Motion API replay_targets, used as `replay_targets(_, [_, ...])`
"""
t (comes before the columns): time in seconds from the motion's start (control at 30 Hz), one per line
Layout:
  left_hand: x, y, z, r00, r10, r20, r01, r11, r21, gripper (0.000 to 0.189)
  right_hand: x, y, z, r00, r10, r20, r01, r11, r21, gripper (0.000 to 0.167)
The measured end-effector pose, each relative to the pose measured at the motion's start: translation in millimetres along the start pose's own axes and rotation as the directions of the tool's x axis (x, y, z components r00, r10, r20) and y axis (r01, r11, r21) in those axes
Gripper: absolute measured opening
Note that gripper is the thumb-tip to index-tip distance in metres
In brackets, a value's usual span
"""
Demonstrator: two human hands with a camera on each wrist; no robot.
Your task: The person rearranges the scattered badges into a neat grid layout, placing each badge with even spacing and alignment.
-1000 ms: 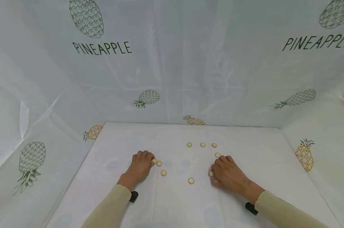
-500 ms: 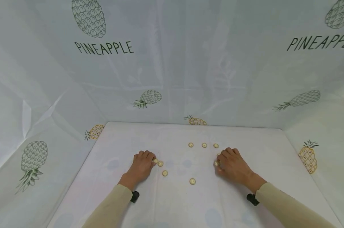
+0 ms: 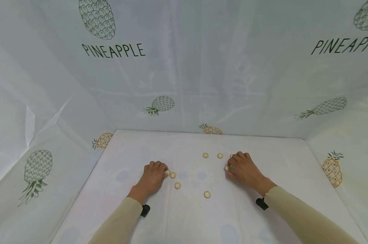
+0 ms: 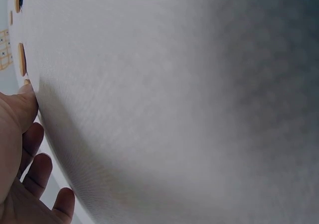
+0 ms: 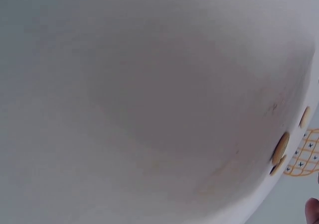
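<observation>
R hand [image 3: 242,169] nearer far tbl edge [image 3: 159,132]

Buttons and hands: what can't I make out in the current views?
- Back row's rightmost button, head view: partly hidden by the right hand.
- Nearest button's holes, head view: too small to count.
- Button at the left thumb's tip, left wrist view: mostly covered by the thumb.
- Right hand's grip, right wrist view: cut off by the right edge.

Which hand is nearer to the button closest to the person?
Right: the right hand is beyond the button, to its right; the left hand, also beyond, is farther left.
</observation>
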State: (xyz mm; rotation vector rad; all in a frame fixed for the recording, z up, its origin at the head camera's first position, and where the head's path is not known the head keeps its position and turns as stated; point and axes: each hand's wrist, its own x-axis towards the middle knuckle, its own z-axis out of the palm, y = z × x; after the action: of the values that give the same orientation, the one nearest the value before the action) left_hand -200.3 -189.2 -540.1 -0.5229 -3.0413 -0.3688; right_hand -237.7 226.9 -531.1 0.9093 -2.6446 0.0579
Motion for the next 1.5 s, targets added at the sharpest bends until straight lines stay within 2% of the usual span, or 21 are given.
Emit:
replay_targets(0.27, [0.9, 0.5, 0.4, 1.0, -0.006, 0.015, 0.006, 1.0, -0.006, 0.017, 14.2, -8, 6, 0.999, 0.005, 0.037, -0.005, 1.0, 0.003, 0.019])
replay_targets(0.67, [0.4, 2.1, 0.8, 1.0, -0.013, 0.013, 0.013, 1.0, 0.001, 0.017, 17.2, -11, 11, 0.995, 0.036, 0.093, -0.039, 0.999, 0.031, 0.017])
replay_targets(1.5, [-0.4, 0.9, -0.6, 1.0, -0.014, 0.012, 0.014, 1.0, 0.005, 0.017, 20.4, -11, 15, 0.997, 0.048, 0.059, -0.052, 0.996, 0.069, 0.012])
